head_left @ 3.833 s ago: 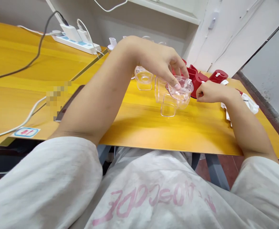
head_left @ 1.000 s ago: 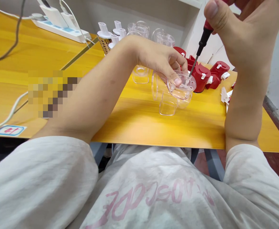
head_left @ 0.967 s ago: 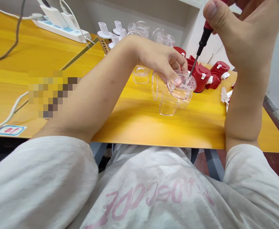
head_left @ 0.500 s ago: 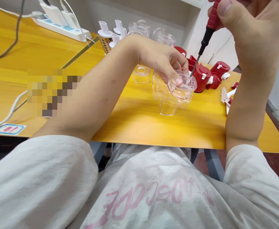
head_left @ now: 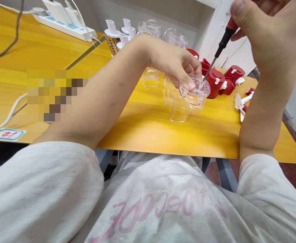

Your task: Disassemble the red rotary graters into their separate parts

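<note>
While the left hand (head_left: 174,62) curls its closed grip around the rim of a clear plastic lid (head_left: 195,90), the lid sits tilted against a clear plastic jug (head_left: 175,108) at about twelve o'clock on the yellow tabletop (head_left: 148,135). The right hand (head_left: 271,37) holds a red-handled screwdriver (head_left: 225,38) in a firm, closed grip, its tip reaching into the lid. Red plastic housings (head_left: 215,82) stand just beside the lid at one o'clock, and a white power strip (head_left: 61,25) lies near eleven.
</note>
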Tool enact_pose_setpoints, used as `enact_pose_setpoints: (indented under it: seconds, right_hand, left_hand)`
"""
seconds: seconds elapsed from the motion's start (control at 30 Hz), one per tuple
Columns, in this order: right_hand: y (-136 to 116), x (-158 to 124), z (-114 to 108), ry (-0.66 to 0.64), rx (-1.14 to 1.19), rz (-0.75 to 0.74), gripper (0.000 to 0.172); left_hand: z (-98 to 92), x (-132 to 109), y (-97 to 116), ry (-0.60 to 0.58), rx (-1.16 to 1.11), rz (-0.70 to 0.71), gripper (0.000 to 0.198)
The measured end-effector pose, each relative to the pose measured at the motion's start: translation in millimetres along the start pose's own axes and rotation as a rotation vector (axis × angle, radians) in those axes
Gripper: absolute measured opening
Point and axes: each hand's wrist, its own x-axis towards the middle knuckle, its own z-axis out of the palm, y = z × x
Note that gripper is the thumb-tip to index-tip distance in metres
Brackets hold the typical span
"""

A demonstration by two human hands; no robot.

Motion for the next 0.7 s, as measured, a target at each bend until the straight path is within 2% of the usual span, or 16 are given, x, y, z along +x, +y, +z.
enact_pose_setpoints:
  seconds: [0.17,0.33,0.47,0.6,0.7]
  right_hand:
    - [4,-1,-13,0.029,-0.045,0.025,0.064]
    - [-6,-7,-3,-0.24,0.058,0.279,0.061]
    - [-14,-13,6,-0.292,0.122,0.376,0.066]
    - [-10,-10,-8,-0.266,0.058,0.311,0.069]
    - [1,-3,-18,-0.145,-0.012,0.124,0.081]
  left_hand:
    - [0.2,0,0,0.01,-0.004,-0.009,0.067]
    - [1.7,0,2,0.029,0.026,-0.014,0.075]
    - [1.4,0,2,0.027,0.046,-0.012,0.08]
    - [0.8,0,0,0.031,0.061,-0.008,0.078]
    - [0.1,1,0,0.022,0.051,0.009,0.074]
